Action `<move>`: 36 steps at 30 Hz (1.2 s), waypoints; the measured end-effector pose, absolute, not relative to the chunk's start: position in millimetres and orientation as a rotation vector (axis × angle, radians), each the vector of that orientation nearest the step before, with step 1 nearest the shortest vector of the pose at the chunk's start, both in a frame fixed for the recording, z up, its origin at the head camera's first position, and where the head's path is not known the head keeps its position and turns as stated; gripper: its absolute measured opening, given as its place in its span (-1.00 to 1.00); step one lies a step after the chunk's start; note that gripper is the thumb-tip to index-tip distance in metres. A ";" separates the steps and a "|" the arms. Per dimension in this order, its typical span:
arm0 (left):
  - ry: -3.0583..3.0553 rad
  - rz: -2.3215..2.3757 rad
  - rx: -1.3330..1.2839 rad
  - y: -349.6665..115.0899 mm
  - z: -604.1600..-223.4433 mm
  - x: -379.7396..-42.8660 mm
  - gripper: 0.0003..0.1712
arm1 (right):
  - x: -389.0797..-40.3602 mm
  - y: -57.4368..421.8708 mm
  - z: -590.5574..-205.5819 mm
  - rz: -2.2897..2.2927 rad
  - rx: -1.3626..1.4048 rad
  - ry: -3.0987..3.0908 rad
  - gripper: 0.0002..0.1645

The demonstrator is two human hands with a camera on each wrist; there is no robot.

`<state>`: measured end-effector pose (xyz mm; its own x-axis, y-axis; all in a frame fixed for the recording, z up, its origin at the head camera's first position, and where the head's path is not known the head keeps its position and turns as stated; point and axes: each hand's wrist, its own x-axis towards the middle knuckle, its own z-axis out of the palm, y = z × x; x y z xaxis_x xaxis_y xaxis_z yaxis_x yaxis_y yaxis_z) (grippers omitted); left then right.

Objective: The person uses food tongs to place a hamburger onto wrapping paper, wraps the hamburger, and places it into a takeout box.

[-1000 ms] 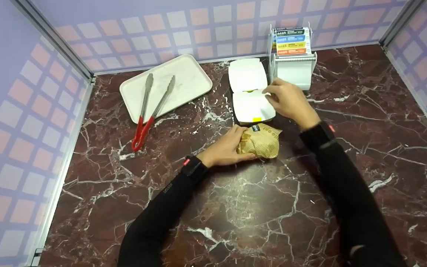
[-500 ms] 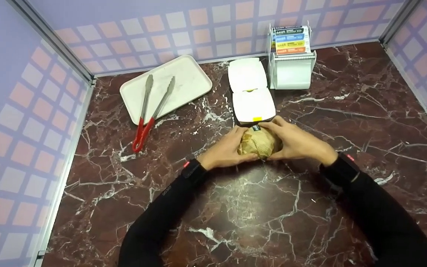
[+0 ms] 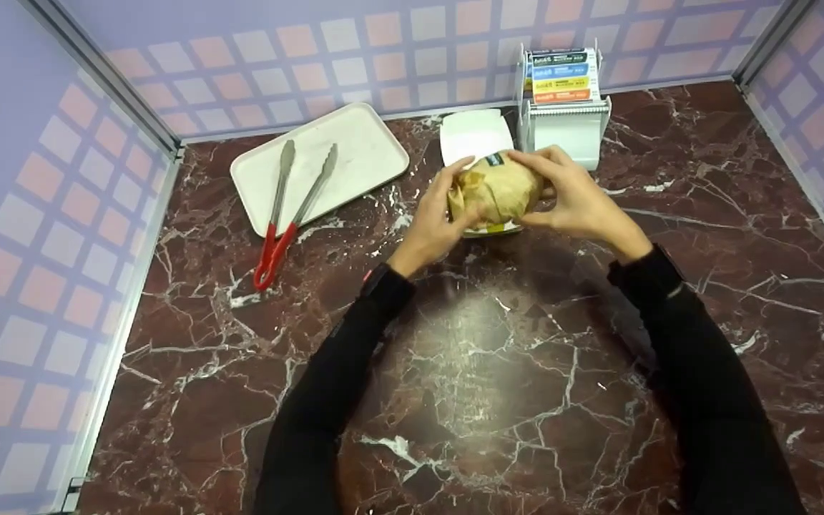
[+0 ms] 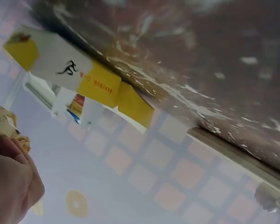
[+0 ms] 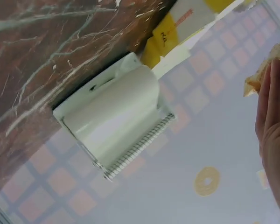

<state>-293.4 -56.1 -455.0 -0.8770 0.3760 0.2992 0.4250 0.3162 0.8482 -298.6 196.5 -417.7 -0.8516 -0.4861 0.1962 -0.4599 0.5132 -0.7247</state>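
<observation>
Worktop (image 3: 455, 372): under your arms | open box (image 3: 471, 132): far middle, lid folded back, likely for access | your left grip (image 3: 432, 220) and right grip (image 3: 584, 197): pinching opposite sides of wrapped bundle (image 3: 503, 189), probably to hold its paper closed | bundle: aloft over the box's near half

The head camera looks down and forward from high up, with a wide view of the table (image 3: 426, 379). The left wrist camera is low and close, facing the yellow and white box (image 4: 91, 77) and the wall (image 4: 177, 172). The right wrist camera is very near the roll dispenser (image 5: 114, 109). Both wrist views tip the table to the top, and all three share the box.
</observation>
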 end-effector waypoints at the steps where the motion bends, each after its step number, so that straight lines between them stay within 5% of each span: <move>1: -2.496 -1.657 -0.754 -56.0 -455.5 -297.4 -0.21 | -302.3 195.7 -418.4 -1.309 -0.826 2.696 0.13; 13: -2.641 -1.615 -0.829 -59.1 -470.4 -325.4 -0.30 | -338.3 197.4 -457.5 -1.286 -0.729 2.724 0.09; 26: -2.986 -1.146 -0.706 -53.9 -484.4 -330.3 -0.37 | -338.0 188.2 -476.6 -0.974 -0.820 2.867 -0.06; 36: -3.062 -0.916 -0.591 -52.8 -483.8 -332.0 -0.50 | -338.1 195.2 -471.7 -0.817 -0.826 2.686 0.09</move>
